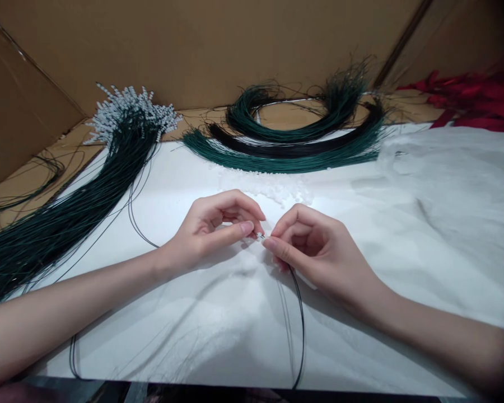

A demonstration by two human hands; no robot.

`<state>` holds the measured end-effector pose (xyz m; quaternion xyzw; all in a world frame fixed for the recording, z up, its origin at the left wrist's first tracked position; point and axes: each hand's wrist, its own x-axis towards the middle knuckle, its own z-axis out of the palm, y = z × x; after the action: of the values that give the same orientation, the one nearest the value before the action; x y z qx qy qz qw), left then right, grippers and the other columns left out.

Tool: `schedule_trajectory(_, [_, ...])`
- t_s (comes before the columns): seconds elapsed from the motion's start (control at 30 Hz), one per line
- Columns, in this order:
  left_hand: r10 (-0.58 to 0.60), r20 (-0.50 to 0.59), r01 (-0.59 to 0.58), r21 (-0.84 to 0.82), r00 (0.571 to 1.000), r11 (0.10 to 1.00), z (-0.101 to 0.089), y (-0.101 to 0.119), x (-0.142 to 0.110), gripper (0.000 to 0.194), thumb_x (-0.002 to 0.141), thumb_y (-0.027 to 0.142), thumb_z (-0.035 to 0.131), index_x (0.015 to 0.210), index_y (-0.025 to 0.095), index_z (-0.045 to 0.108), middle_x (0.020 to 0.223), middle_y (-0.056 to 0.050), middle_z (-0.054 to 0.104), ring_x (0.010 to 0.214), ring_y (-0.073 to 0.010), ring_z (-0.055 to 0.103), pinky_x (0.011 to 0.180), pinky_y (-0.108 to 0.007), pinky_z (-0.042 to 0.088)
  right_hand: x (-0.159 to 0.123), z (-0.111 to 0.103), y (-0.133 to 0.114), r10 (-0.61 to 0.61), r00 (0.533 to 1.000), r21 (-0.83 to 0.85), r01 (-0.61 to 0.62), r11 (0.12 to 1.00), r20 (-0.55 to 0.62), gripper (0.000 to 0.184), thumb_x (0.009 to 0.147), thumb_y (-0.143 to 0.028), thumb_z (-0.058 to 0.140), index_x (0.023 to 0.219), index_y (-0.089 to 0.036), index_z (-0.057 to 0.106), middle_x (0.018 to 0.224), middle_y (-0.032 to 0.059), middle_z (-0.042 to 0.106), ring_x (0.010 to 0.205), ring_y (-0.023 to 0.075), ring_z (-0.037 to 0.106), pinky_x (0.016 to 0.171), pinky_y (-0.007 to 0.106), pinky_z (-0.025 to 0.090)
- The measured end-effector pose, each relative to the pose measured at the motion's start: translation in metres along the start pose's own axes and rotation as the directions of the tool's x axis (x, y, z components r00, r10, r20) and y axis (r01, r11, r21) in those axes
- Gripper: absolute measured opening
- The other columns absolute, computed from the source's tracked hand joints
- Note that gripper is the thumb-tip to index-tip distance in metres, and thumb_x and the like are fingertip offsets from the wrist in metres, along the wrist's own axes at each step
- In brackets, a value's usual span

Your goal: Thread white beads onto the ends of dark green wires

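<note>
My left hand [218, 221] and my right hand [315, 249] meet over the white cloth [424, 224], both pinched shut. Between their fingertips sits a tiny pale piece at the tip of a thin dark green wire [300, 319], which runs from my right hand down towards me. My left fingers pinch the small piece; whether it is a bead or a cap I cannot tell. A scatter of small white beads [273, 187] lies just beyond my hands.
A long bundle of green wires with white-capped tips [109, 162] fans along the left. Curved coils of green and black wire [294, 143] lie at the back. Red material [474, 101] sits at the far right. Brown cardboard walls [201, 50] enclose the area.
</note>
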<state>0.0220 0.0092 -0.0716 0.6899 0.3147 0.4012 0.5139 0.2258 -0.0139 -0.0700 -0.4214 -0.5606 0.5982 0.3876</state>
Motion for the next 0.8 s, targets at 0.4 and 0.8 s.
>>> schedule_trajectory(0.4, [0.061, 0.045, -0.064, 0.077, 0.997, 0.995, 0.0006, 0.0006, -0.0003, 0.01, 0.09, 0.015, 0.065, 0.1, 0.015, 0.065, 0.087, -0.004, 0.069, 0.081, -0.0123, 0.065, 0.075, -0.023, 0.053, -0.0014, 0.0001, 0.0005, 0.004, 1.0, -0.032, -0.004, 0.999, 0.009, 0.021, 0.08, -0.02, 0.078, 0.081, -0.019, 0.057, 0.056, -0.006, 0.061, 0.049, 0.0075, 0.057, 0.049, 0.017, 0.044])
schedule_trajectory(0.8, [0.131, 0.072, -0.14, 0.13, 0.989, 0.982, -0.0014, 0.0008, -0.0003, 0.014, 0.089, 0.019, 0.064, 0.103, 0.016, 0.066, 0.086, -0.004, 0.064, 0.079, -0.0142, 0.062, 0.073, -0.026, 0.051, -0.0012, -0.0005, 0.0, -0.009, 1.0, -0.081, 0.01, 0.997, 0.02, 0.02, 0.082, -0.022, 0.077, 0.082, -0.02, 0.056, 0.055, -0.0064, 0.06, 0.05, 0.0089, 0.057, 0.05, 0.019, 0.043])
